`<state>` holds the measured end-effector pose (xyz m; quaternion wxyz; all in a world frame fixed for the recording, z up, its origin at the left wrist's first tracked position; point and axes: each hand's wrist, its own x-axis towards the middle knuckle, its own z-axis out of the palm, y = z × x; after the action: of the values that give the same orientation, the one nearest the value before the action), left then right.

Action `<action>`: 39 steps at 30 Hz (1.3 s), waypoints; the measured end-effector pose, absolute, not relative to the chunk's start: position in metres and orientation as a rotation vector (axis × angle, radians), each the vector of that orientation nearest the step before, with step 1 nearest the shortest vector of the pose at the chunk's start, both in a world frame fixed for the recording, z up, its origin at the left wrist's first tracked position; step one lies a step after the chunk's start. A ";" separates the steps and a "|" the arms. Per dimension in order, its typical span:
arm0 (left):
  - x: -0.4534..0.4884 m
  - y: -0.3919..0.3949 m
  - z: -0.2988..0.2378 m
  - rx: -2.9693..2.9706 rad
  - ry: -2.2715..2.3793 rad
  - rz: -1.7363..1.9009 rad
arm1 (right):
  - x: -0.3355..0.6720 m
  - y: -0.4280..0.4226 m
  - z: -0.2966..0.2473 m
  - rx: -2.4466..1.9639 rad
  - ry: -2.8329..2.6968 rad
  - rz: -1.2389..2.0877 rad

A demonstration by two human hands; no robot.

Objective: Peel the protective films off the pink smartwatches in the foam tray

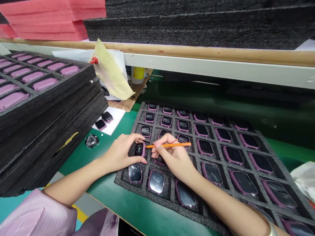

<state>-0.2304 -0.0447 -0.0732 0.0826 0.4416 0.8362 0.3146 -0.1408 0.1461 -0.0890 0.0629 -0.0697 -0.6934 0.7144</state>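
A purple-framed smartwatch (139, 149) with a lit screen sits at the left side of a dark foam tray (157, 200). My left hand (123, 151) is closed around it, thumb at its near edge and fingers at its far edge. In my right hand (173, 157) is a slim orange stick (176, 145), pinched between thumb and fingers. Its pointed tip meets or nearly meets the right side of the watch. More watches fill the tray's pockets, such as one with a glossy dark screen (156, 181). Several at the far left show small white text (146, 131).
Stacked dark foam trays (56, 121) with purple watch cases rise at the left. A white card (115, 119) holding two watches and a round metallic item (92, 141) lie beside them. Above, a shelf (197, 64) carries foam; a yellow paper (108, 72) hangs from its edge.
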 end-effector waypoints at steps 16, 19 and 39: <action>-0.232 -0.044 -0.072 1.428 2.431 0.968 | -0.142 0.163 -0.061 -0.154 -1.974 2.010; -0.234 -0.046 -0.076 1.458 2.425 0.967 | -0.132 0.182 -0.040 -0.170 -1.871 1.891; -0.215 -0.001 -0.058 1.876 2.343 0.447 | -0.063 0.229 -0.064 -0.394 -1.974 1.834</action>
<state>-0.2147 -0.0006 -0.0579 0.0534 0.6173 0.7711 0.1470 -0.0629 0.2287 -0.0637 0.2078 -0.1417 -0.7090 0.6589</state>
